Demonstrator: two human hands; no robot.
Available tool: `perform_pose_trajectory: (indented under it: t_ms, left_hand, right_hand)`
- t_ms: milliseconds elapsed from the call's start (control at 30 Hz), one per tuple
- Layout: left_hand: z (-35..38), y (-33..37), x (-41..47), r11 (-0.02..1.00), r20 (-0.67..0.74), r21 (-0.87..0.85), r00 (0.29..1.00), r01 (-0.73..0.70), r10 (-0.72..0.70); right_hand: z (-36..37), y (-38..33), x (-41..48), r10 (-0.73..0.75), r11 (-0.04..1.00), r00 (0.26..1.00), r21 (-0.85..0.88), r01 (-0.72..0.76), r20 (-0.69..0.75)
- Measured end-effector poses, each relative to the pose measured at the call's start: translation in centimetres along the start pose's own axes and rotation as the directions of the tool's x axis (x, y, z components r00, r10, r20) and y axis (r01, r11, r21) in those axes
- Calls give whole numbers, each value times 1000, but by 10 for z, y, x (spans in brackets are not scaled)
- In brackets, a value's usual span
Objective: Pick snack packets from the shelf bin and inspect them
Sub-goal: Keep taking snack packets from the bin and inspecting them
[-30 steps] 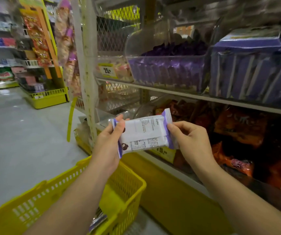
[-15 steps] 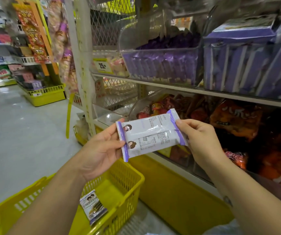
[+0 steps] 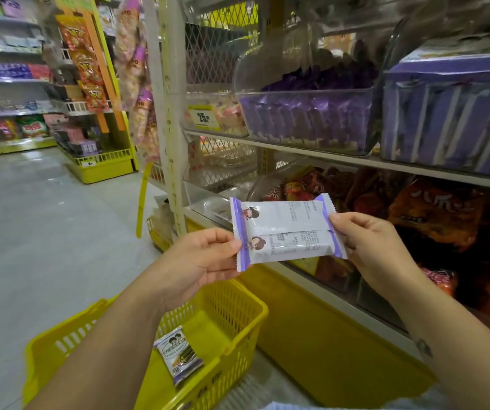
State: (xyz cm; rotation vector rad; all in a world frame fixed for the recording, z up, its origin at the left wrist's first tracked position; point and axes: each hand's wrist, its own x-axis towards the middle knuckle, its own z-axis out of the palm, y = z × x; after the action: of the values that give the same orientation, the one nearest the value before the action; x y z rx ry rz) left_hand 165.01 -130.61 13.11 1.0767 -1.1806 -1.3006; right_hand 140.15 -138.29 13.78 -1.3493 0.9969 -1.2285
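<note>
A white snack packet [image 3: 288, 230] with purple end seals and small printed text faces me, held level in front of the shelf. My left hand [image 3: 199, 261] pinches its left seal between thumb and fingers. My right hand [image 3: 368, 244] pinches its right end. Above, a clear shelf bin [image 3: 306, 113] holds several purple packets of the same kind. Another packet [image 3: 180, 355] lies in the yellow basket [image 3: 238, 324] below my left arm.
A purple carton [image 3: 451, 108] stands to the right of the bin. Orange and red snack bags [image 3: 433, 220] fill the lower shelf. A white upright post [image 3: 164, 113] marks the shelf's left end. A yellow display stand [image 3: 101, 167] sits across the grey aisle floor.
The packet has tilted flatter toward me and sits a little lower and to the right. My left hand slid from gripping its end to pinching the seal's edge. The basket's packet came into view.
</note>
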Motion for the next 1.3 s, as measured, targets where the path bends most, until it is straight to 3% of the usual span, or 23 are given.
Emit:
perform_pose_trajectory:
  t_ms: [167, 433, 533, 667, 800, 900, 1033, 1233, 1300]
  left_hand:
    - [-4, -5, 4, 988, -135, 155, 991, 16, 5]
    - [8, -8, 10, 990, -224, -138, 974, -8, -24]
    - [10, -7, 10, 960, -229, -276, 973, -35, -31]
    - [15, -7, 12, 934, -214, -352, 977, -59, -19]
    - [16, -11, 14, 910, -224, -397, 974, -117, 28]
    - [12, -13, 16, 892, -207, -426, 976, -152, 68]
    - [7, -15, 18, 896, -198, -415, 977, -157, 80]
    - [18, -13, 13, 927, -160, -332, 979, -174, 127]
    - [25, -10, 12, 948, -207, -194, 955, -254, 213]
  right_hand:
    - [-4, 2, 1, -45, 991, 997, -121, 52, 63]
    - [4, 2, 1, 55, 988, 983, 134, -79, 173]
    - [5, 4, -1, 14, 993, 988, 112, -32, 156]
    - [10, 8, -3, -46, 997, 996, -52, 51, 81]
    - [15, 9, -1, -17, 996, 1000, 89, 18, -16]
    - [16, 6, -3, 68, 950, 994, 300, -91, 85]
    - [17, 4, -6, 38, 958, 987, 276, -80, 156]
    - [12, 8, -5, 56, 988, 998, 146, -56, 8]
    - [14, 9, -5, 69, 986, 997, 155, -62, -37]
